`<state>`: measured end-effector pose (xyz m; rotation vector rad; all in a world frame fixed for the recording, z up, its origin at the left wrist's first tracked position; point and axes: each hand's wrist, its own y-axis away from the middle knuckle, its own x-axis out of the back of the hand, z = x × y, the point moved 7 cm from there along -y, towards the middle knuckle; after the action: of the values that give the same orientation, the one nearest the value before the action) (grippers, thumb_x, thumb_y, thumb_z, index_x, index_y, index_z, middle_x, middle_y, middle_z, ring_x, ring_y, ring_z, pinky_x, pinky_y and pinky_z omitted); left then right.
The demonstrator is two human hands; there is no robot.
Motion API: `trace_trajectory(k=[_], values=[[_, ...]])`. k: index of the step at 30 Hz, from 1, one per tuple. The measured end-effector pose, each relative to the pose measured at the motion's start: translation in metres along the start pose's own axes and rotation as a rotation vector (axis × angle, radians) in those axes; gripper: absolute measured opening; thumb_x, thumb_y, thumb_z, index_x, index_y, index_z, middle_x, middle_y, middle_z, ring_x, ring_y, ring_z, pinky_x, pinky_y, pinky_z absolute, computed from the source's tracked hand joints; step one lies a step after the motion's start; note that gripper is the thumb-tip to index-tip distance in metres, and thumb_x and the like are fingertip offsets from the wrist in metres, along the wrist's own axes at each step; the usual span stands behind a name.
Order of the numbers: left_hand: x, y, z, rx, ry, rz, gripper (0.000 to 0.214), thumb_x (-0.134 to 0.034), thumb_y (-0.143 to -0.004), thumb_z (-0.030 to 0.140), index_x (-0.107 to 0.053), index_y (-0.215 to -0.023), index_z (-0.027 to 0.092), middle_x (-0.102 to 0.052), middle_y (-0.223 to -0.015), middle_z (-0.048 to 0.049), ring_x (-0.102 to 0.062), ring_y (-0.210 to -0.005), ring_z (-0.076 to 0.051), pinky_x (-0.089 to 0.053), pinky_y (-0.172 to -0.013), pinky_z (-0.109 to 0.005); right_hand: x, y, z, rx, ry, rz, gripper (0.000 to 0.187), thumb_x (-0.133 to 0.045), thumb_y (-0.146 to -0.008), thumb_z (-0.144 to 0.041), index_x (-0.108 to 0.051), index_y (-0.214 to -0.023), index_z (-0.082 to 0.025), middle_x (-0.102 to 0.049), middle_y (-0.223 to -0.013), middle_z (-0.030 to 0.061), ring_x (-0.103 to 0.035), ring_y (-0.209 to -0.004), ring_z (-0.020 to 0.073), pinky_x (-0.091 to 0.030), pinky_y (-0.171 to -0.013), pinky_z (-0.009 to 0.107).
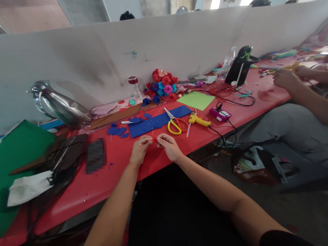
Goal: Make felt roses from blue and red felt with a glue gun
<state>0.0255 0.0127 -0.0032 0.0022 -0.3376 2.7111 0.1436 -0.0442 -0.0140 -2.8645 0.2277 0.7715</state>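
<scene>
My left hand [140, 149] and my right hand [168, 145] meet over the front of the red table, fingertips pinched on a small red piece [154, 140] between them. Its exact shape is mostly hidden by the fingers. Just beyond lies a strip of blue sheet [146, 127], with blue cut pieces [117, 131] to its left. Scissors [175, 123] with one yellow and one orange handle rest partly on the strip. A yellow glue gun [198, 119] lies right of them, a pale glue stick [189, 130] close by.
Paper flowers [164, 83] in red, blue and pink are bunched near the wall. A steel jug [60, 104] stands at left, a light green sheet [196, 100] farther right. A purple power box [219, 114] trails cables over the table edge. A co-worker's hand [285, 78] is at right.
</scene>
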Motion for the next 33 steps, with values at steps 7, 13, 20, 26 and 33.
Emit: trace_trajectory(k=[7, 13, 20, 26, 33], values=[[-0.001, 0.002, -0.001, 0.050, 0.018, 0.007, 0.017, -0.074, -0.065, 0.036, -0.070, -0.064, 0.019, -0.063, -0.071, -0.0016, -0.055, -0.075, -0.017, -0.043, -0.081, -0.031, 0.001, -0.001, 0.001, -0.013, -0.012, 0.020, 0.028, -0.071, -0.069, -0.045, -0.057, -0.068, -0.021, -0.054, -0.060, -0.0039, -0.045, -0.056, 0.0100, -0.036, -0.058, 0.026], [0.005, 0.001, -0.012, 0.121, 0.134, 0.105, 0.020, -0.078, -0.060, 0.035, -0.071, -0.069, 0.019, -0.066, -0.072, -0.0003, -0.055, -0.072, -0.015, -0.043, -0.079, -0.030, 0.008, -0.002, 0.003, 0.004, -0.048, 0.116, 0.021, -0.065, -0.073, -0.040, -0.056, -0.076, -0.022, -0.054, -0.063, -0.0038, -0.047, -0.058, 0.0109, -0.037, -0.058, 0.026], [0.003, 0.001, -0.013, 0.147, 0.211, 0.104, 0.024, -0.079, -0.060, 0.036, -0.072, -0.073, 0.018, -0.069, -0.075, -0.0020, -0.060, -0.073, -0.016, -0.046, -0.079, -0.031, 0.000, -0.004, 0.006, 0.023, 0.164, 0.052, 0.015, -0.065, -0.070, -0.031, -0.056, -0.077, -0.021, -0.054, -0.069, -0.0047, -0.048, -0.063, 0.0108, -0.041, -0.067, 0.027], [-0.001, 0.002, -0.007, 0.118, 0.176, 0.061, 0.019, -0.078, -0.060, 0.029, -0.071, -0.074, 0.018, -0.068, -0.075, -0.0011, -0.059, -0.073, -0.015, -0.047, -0.077, -0.030, 0.002, -0.005, 0.008, 0.032, 0.167, 0.059, 0.015, -0.064, -0.072, -0.032, -0.054, -0.076, -0.021, -0.053, -0.068, -0.0052, -0.050, -0.063, 0.0106, -0.041, -0.067, 0.027], [-0.005, 0.003, -0.008, 0.121, 0.089, 0.043, 0.015, -0.074, -0.063, 0.026, -0.069, -0.074, 0.018, -0.068, -0.077, -0.0015, -0.060, -0.076, -0.016, -0.046, -0.081, -0.032, 0.007, -0.008, 0.013, 0.018, 0.112, 0.111, 0.014, -0.065, -0.069, -0.029, -0.055, -0.076, -0.021, -0.056, -0.072, -0.0048, -0.051, -0.063, 0.0100, -0.043, -0.068, 0.027]])
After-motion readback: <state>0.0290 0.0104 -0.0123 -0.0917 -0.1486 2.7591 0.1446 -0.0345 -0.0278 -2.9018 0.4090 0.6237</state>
